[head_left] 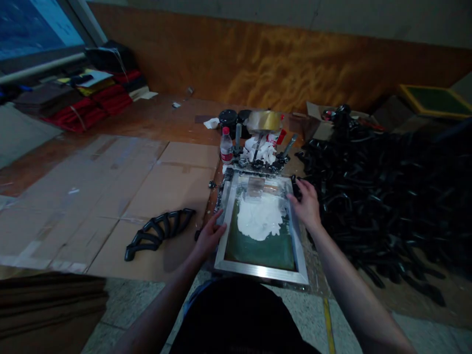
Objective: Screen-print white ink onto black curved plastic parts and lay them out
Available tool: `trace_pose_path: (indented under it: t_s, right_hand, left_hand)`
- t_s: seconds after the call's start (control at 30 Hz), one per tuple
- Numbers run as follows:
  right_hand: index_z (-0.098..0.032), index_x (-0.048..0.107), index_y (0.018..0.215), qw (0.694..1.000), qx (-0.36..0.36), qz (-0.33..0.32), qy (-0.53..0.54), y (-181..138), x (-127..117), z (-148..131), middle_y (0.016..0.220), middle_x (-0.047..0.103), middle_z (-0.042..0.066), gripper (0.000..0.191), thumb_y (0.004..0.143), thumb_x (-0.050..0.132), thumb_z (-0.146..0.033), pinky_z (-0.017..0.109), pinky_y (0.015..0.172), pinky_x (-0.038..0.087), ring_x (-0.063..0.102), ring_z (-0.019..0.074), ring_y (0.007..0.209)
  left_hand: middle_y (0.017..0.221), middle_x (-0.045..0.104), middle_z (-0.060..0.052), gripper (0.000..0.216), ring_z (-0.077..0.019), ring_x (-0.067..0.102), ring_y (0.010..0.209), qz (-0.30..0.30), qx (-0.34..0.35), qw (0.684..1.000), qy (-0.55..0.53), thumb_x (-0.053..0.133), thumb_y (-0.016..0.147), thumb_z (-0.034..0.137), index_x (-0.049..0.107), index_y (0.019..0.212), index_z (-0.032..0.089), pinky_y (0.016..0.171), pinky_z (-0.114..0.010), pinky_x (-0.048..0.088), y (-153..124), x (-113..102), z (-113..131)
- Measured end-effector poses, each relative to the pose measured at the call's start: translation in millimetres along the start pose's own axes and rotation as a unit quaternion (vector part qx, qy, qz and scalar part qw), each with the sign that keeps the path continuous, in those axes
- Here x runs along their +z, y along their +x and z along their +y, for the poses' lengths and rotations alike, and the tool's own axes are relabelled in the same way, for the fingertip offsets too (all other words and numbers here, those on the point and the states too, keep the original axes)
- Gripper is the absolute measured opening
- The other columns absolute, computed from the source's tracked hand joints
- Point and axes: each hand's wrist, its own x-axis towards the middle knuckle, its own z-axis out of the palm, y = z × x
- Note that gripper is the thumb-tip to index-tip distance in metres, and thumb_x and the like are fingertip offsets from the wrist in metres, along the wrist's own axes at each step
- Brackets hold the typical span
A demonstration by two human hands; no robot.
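Observation:
A screen-printing frame [260,272] with a metal rim and green mesh lies flat in front of me. Thick white ink [260,219] covers the middle and upper part of its mesh, and a squeegee [263,188] appears to lie across the far end. My left hand [211,237] is at the frame's left rim, fingers apart and holding nothing. On the right rim, my right hand [307,204] has its thumb and fingers apart. Its fingertips are close to a small black piece [294,179]; whether they touch it I cannot tell.
Several curved black handle-like pieces [158,231] lie in a row on cardboard [143,196] at left. A large black heap [368,206] fills the right. Behind the frame stand clamps [258,164], a bottle [226,147] and a tape roll [263,121]. Red bundles [79,113] sit far left.

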Motion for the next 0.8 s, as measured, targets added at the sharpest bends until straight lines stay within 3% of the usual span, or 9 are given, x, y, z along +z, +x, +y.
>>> trace_pose_path:
  t_s: [0.07,0.1,0.2,0.3,0.4,0.5,0.57,0.7,0.8]
  right_hand:
    - [-0.012,0.044,0.142,0.996,-0.084,-0.033,-0.011,12.5,9.9,-36.0,0.149,0.037,0.02,0.07,0.079,0.068,-0.031,0.045,0.101,0.04,0.041,0.0336,0.129]
    - [-0.014,0.044,0.141,0.991,-0.116,-0.065,-0.024,15.7,15.7,-54.4,0.149,0.036,0.019,0.07,0.078,0.07,-0.03,0.045,0.101,0.039,0.041,0.0343,0.129]
    - [-0.017,0.06,0.119,0.969,-0.156,-0.181,-0.055,10.4,30.5,-92.4,0.126,0.058,0.014,0.038,0.082,0.066,-0.026,0.038,0.092,0.042,0.053,0.0291,0.111]
    - [-0.019,0.064,0.096,0.945,-0.18,-0.265,-0.07,-13.9,33.2,-95.7,0.096,0.067,0.009,0.013,0.086,0.056,-0.02,0.03,0.079,0.043,0.058,0.023,0.092]
    - [-0.018,0.063,0.089,0.908,-0.289,-0.301,-0.038,-37.0,22.0,-82.0,0.089,0.067,0.008,0.015,0.08,0.054,-0.011,0.029,0.076,0.041,0.058,0.0213,0.089]
    - [-0.019,0.062,0.085,0.862,-0.376,-0.339,0.017,-40.7,8.7,-74.8,0.086,0.067,0.005,0.018,0.073,0.056,-0.006,0.028,0.076,0.041,0.058,0.0194,0.087]
    - [-0.021,0.063,0.081,0.867,-0.365,-0.339,0.023,-36.9,6.3,-76.3,0.081,0.067,0.003,0.016,0.074,0.056,-0.008,0.027,0.073,0.041,0.058,0.0187,0.083]
    - [-0.019,0.067,0.094,0.918,-0.31,-0.248,-0.014,-47.6,17.5,-76.7,0.095,0.07,0.008,0.021,0.08,0.054,-0.011,0.031,0.077,0.043,0.059,0.0217,0.089]
    - [-0.017,0.066,0.107,0.906,-0.349,-0.239,-0.001,-67.7,22.3,-68.5,0.107,0.069,0.011,0.033,0.077,0.055,-0.01,0.033,0.081,0.046,0.06,0.0234,0.095]
  left_hand:
    - [0.067,0.057,0.003,0.083,-0.0127,0.05,0.056,0.0,-0.017,1.0,0.007,0.061,0.078,0.051,0.035,0.148,0.015,0.053,-0.024,0.041,8.0,6.0,-18.3]
    - [0.067,0.057,0.002,0.083,-0.0129,0.051,0.057,-0.002,-0.019,1.0,0.008,0.061,0.078,0.05,0.035,0.148,0.015,0.054,-0.024,0.041,12.0,7.8,-25.2]
    - [0.07,0.058,0.002,0.082,-0.0137,0.053,0.061,-0.009,-0.016,1.0,0.005,0.061,0.077,0.053,0.038,0.146,0.014,0.057,-0.025,0.043,20.5,8.6,-38.4]
    - [0.071,0.058,0.002,0.08,-0.0142,0.054,0.062,-0.01,-0.015,1.0,0.02,0.06,0.078,0.055,0.04,0.144,0.014,0.059,-0.025,0.043,23.4,6.8,-45.6]
    - [0.071,0.058,0.002,0.077,-0.0146,0.054,0.063,0.002,-0.006,0.999,0.033,0.059,0.078,0.055,0.045,0.141,0.014,0.06,-0.026,0.044,24.2,6.8,-49.4]
    - [0.067,0.057,0.002,0.074,-0.0141,0.052,0.061,0.009,0.006,0.999,0.037,0.059,0.078,0.055,0.048,0.138,0.013,0.058,-0.025,0.043,24.3,7.9,-49.3]
    - [0.065,0.054,0.003,0.074,-0.0133,0.051,0.059,0.01,0.007,0.999,0.036,0.06,0.078,0.055,0.049,0.137,0.013,0.056,-0.025,0.041,23.6,8.1,-46.6]
    - [0.064,0.054,0.004,0.075,-0.0132,0.051,0.058,0.001,-0.007,1.0,0.013,0.061,0.076,0.054,0.048,0.137,0.013,0.055,-0.024,0.041,19.8,7.7,-37.6]
    - [0.063,0.053,0.005,0.071,-0.0119,0.05,0.056,0.01,-0.01,1.0,0.02,0.061,0.077,0.049,0.049,0.136,0.012,0.054,-0.023,0.04,16.8,8.2,-31.6]
